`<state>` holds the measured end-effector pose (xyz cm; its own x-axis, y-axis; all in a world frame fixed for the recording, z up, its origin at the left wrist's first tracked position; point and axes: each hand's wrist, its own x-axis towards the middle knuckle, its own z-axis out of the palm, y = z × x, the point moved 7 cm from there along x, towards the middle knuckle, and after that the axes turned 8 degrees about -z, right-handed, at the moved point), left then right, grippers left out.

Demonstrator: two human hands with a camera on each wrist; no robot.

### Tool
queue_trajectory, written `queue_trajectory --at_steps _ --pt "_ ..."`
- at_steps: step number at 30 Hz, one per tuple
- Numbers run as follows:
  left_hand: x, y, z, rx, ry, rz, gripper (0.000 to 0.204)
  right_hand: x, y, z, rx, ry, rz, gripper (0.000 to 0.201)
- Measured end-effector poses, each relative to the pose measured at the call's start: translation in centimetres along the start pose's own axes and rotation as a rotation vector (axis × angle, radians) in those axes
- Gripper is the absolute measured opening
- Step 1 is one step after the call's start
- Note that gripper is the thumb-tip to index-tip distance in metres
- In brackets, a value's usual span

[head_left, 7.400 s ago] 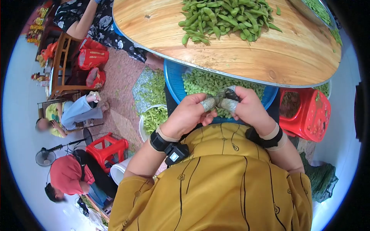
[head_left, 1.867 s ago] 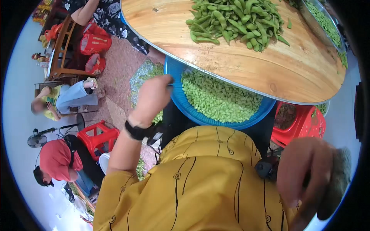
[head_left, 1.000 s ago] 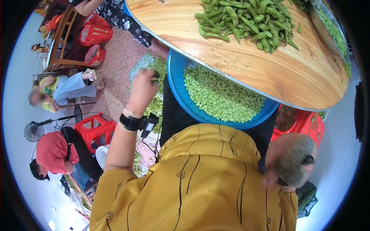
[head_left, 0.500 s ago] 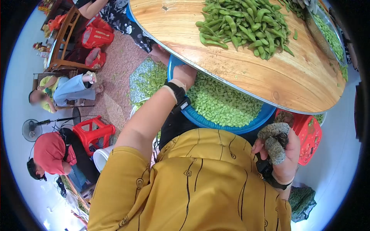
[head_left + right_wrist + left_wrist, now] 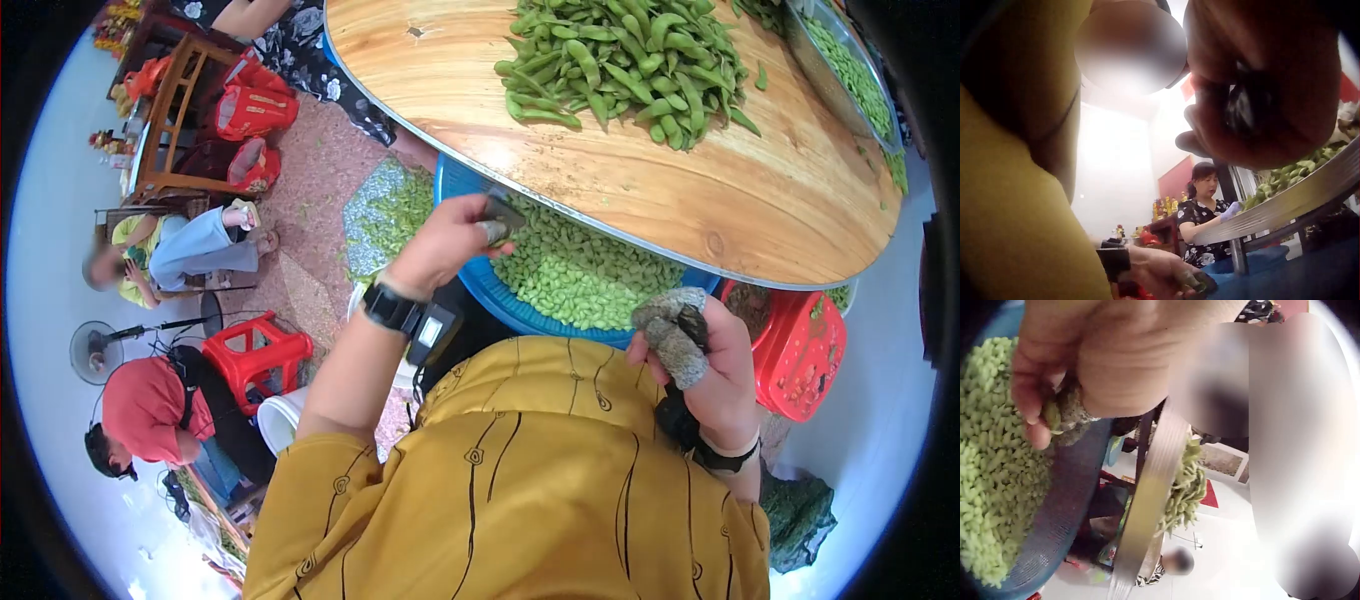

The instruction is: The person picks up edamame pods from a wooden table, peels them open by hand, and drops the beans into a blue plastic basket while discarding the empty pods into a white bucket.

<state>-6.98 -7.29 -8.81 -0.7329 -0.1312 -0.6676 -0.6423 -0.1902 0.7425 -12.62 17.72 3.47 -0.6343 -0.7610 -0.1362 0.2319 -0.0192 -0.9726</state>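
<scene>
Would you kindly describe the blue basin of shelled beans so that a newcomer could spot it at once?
Find the wooden tabletop, then its edge facing the mustard shirt. Partly hidden beneath that edge is the rounded blue basin, spread with pale green shelled beans. Its blue wall sets it apart from the metal bowl at the tabletop's right.

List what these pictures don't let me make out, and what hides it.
Head view: the far side of the blue basin, covered by the wooden tabletop.
Head view: the far end of the pod pile, cut off by the top edge.
Left wrist view: part of the green pod, covered by the left hand.
Right wrist view: what, if anything, the right hand holds, lost in shadow.
</scene>
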Motion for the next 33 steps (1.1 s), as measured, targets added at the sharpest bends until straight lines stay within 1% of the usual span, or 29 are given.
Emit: queue_trajectory --at_steps 2,3,4,5,6,8,9,10,12,13,15,16,17,18,19,20,22,23,24,25,26,27,28,29,30,32,33 --pt "-3.2 1.1 -0.7 0.268 0.068 0.124 0.019 0.5 0.0 0.3 -0.023 -0.023 0.001 0.018" --pt "-4.5 0.7 -1.7 0.317 0.126 0.107 0.016 0.7 0.3 0.5 -0.079 -0.046 0.017 0.018" --pt "-5.8 0.9 -3.1 0.905 0.241 0.318 0.017 0.9 0.4 0.6 -0.135 -0.068 0.034 0.018" --pt "-6.7 -0.2 -4.5 1.283 0.387 0.294 0.02 1.0 0.6 0.7 -0.155 -0.061 0.097 0.022" --pt "-7.7 -0.4 -4.6 1.287 0.39 0.298 0.02 1.1 1.2 0.7 -0.154 -0.059 0.091 0.022" --pt "-9.4 0.4 -5.9 1.659 0.723 0.102 0.021 1.5 1.9 0.5 -0.369 -0.052 -0.089 0.026" --pt "-9.4 2.1 -5.4 1.436 0.685 0.274 0.019 1.7 2.1 0.5 -0.368 -0.048 -0.092 0.026" --pt "-9.3 3.8 -4.3 1.437 0.684 0.276 0.019 1.9 2.1 0.7 -0.389 -0.047 -0.117 0.028" --pt "-10.3 9.3 -0.2 1.087 0.721 0.618 0.018 1.9 1.9 1.0 -0.416 -0.044 -0.144 0.03" --pt "-9.7 10.7 1.2 1.082 0.72 0.627 0.018 1.8 1.7 1.2 -0.393 -0.04 -0.142 0.029" --pt "-10.1 13.9 4.6 1.049 0.758 1.04 0.023 1.6 1.3 1.0 -0.381 -0.03 -0.145 0.028" --pt "-9.3 14.7 5.3 1.043 0.757 1.052 0.023 1.3 1.2 0.9 -0.433 -0.057 -0.128 0.026" --pt "-8.3 15.3 6.0 1.134 0.8 1.012 0.025 1.0 1.1 0.9 -0.485 -0.085 -0.11 0.025" --pt "-7.5 15.7 6.4 1.225 0.843 0.969 0.026 0.7 1.1 0.7 -0.491 -0.077 -0.115 0.025" --pt "-6.5 15.8 6.5 1.272 0.837 0.877 0.027 0.4 1.3 0.4 -0.463 -0.048 -0.096 0.023" --pt "-6.1 15.9 6.7 1.272 0.833 0.887 0.027 0.1 1.5 0.1 -0.433 -0.019 -0.078 0.022" --pt "-5.5 16.0 7.1 1.344 0.895 0.933 0.013 -0.2 1.8 -0.3 -0.443 0.008 -0.104 0.023" --pt "-5.4 15.9 7.2 1.348 0.888 0.942 0.013 -0.3 1.8 -0.5 -0.452 0.025 -0.124 0.023" --pt "-5.6 15.8 7.2 1.29 0.872 0.969 0.016 -0.3 1.7 -0.6 -0.451 0.032 -0.126 0.023" --pt "-6.0 15.7 7.2 1.232 0.855 0.994 0.018 -0.1 1.7 -0.6 -0.417 0.028 -0.115 0.023" --pt "-6.4 15.6 7.5 1.234 0.848 1.0 0.018 0.0 1.6 -0.6 -0.384 0.026 -0.105 0.023" --pt "-7.0 15.6 7.6 1.118 0.786 0.983 0.021 0.3 1.1 -0.7 -0.381 0.034 -0.102 0.023" --pt "-7.5 15.4 7.6 1.001 0.721 0.96 0.024 0.6 0.9 -0.7 -0.304 0.052 -0.032 0.024" --pt "-7.3 14.8 7.6 0.933 0.627 0.882 0.025 0.9 0.9 -0.8 -0.227 0.068 0.039 0.024" --pt "-7.1 14.6 7.6 0.932 0.621 0.881 0.025 1.4 0.9 -0.8 -0.227 0.073 0.043 0.024" --pt "-6.1 14.0 7.3 0.724 0.467 0.848 0.03 2.6 0.5 -0.8 0.001 0.131 -0.06 0.024" --pt "-5.6 14.0 7.3 0.725 0.465 0.85 0.03 3.3 0.5 -0.9 0.052 0.135 -0.129 0.025"
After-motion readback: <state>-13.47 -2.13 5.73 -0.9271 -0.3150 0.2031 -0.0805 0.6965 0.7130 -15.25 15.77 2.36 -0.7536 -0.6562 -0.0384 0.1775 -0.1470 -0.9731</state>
